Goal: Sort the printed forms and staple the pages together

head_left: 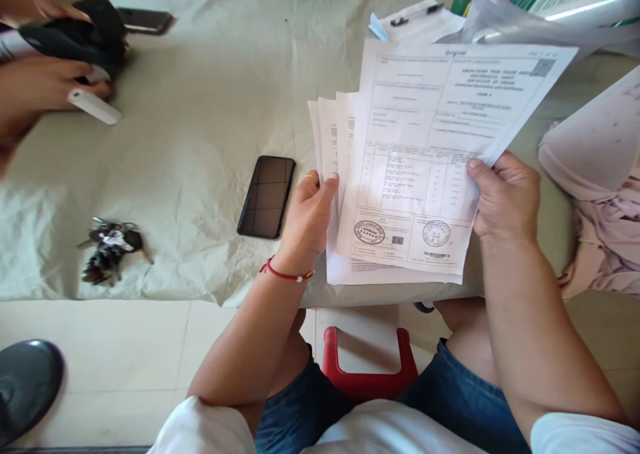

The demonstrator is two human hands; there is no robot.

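Observation:
My left hand (313,211) pinches the left edges of several printed sheets, its thumb lying on top. A certificate form (415,167) with stamps and small square codes is uppermost, and my right hand (507,194) grips its right edge between thumb and fingers. More sheets (327,131) fan out to the left behind the form, and one shows below its bottom edge. The papers are held over the table's near edge. Just left of my left hand lies a black smartphone (266,196), screen up and dark.
A bunch of keys (114,247) lies on the cloth-covered table (200,127). At upper left, another person's hands (50,87) hold a black object beside a second phone (145,21). A plastic bag (565,21) and papers with a pen (417,19) lie at upper right. Pink fabric (600,227) is right.

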